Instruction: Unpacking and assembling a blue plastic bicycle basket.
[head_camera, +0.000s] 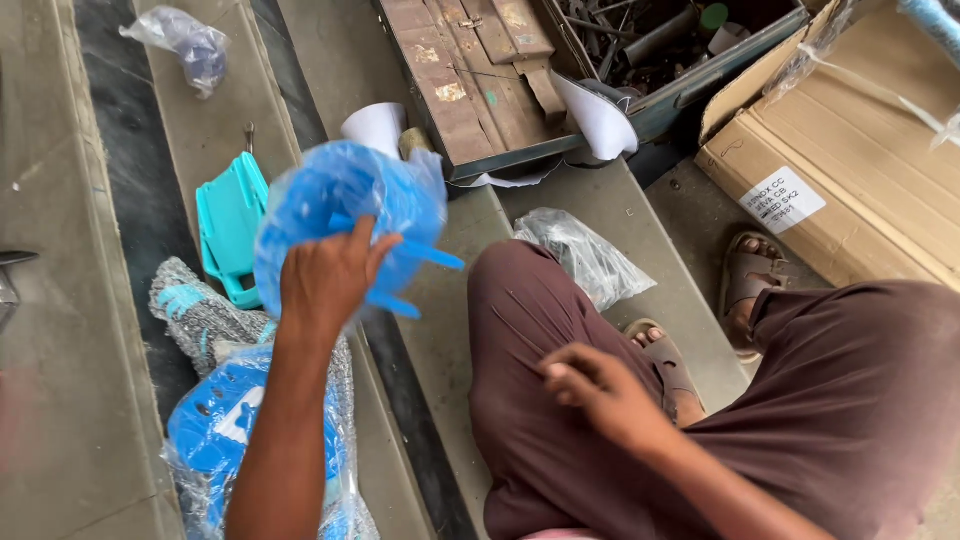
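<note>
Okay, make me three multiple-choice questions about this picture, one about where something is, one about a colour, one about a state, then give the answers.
1. Where does the right hand rest?
A. on the person's thigh
B. on the cardboard box
C. inside the metal toolbox

2. What colour is the plastic part in the clear bag that the left hand holds up?
A. red
B. blue
C. yellow

3. How is the metal toolbox?
A. shut
B. lid open, tools showing
C. upside down

Answers: 1 A, the fingers lie on the brown trouser leg; 2 B, blue shows through the bag; 3 B, the rusty lid is folded back.
</note>
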